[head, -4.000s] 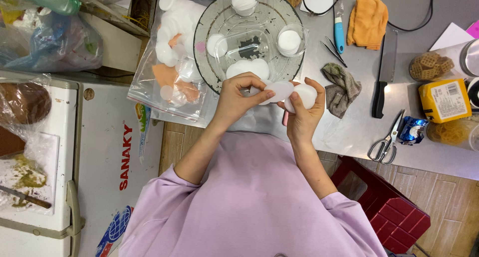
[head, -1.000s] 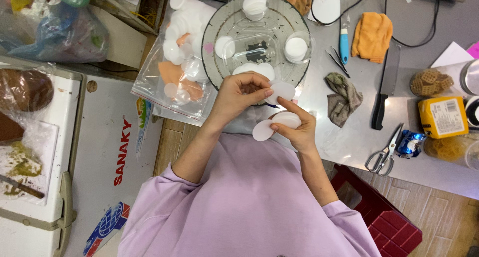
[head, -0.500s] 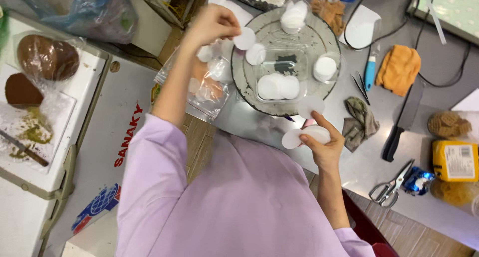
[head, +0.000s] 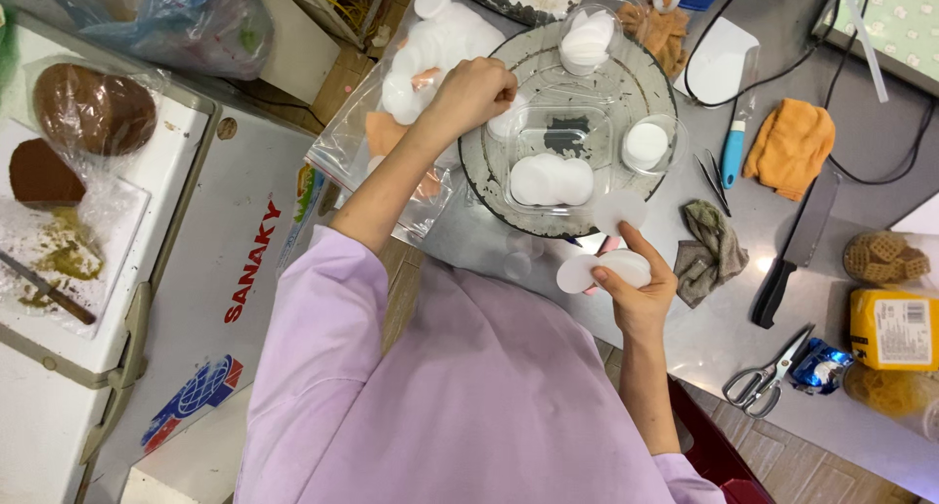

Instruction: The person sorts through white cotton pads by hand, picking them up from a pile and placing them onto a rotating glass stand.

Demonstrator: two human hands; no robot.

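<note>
We are seeing bright, even overhead light and soft shadows. Glare is shining off the steel counter; edges are bending slightly.

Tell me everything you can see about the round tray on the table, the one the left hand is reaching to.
The round tray looks like worn grey metal with dark stains along its rim. It lies flat on the grey table. On it rest clear plastic containers holding stacks of white round discs. The left hand is closed at its near-left edge, next to a plastic bag of white and orange discs. The right hand holds discs just in front of it.
</note>
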